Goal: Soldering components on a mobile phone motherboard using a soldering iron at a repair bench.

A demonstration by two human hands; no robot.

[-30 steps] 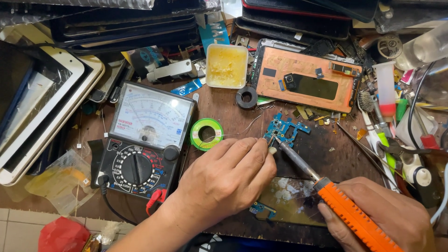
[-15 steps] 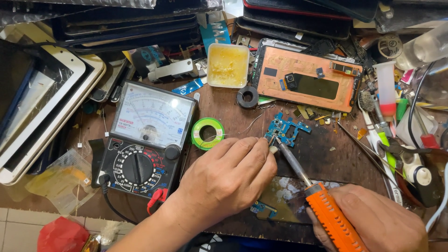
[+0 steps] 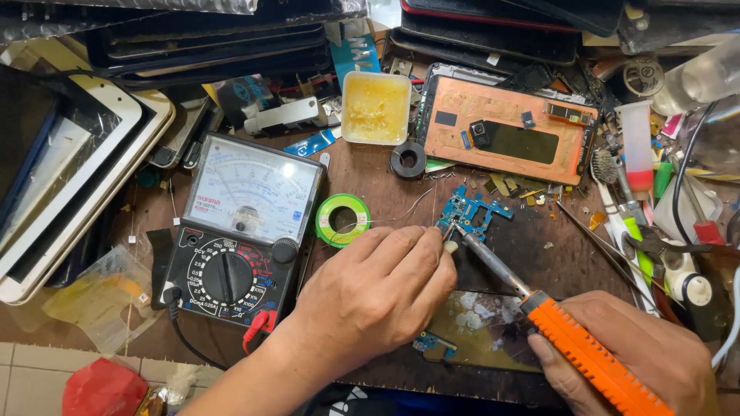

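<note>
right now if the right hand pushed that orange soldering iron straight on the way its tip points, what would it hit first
The right hand aims the orange-handled soldering iron up and left. Its tip already sits at the small blue circuit board, beside the left hand's fingertips, so it would likely meet that board first; exact contact is hard to judge.

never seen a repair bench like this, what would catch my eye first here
Low in the middle, the left hand pinches something fine at a small blue circuit board, while the right hand holds an orange-handled soldering iron with its tip at that board. Left of them lies a black analogue multimeter with a white dial face. Behind the board sits a copper-backed phone panel, with a square tub of yellow paste to its left.
</note>
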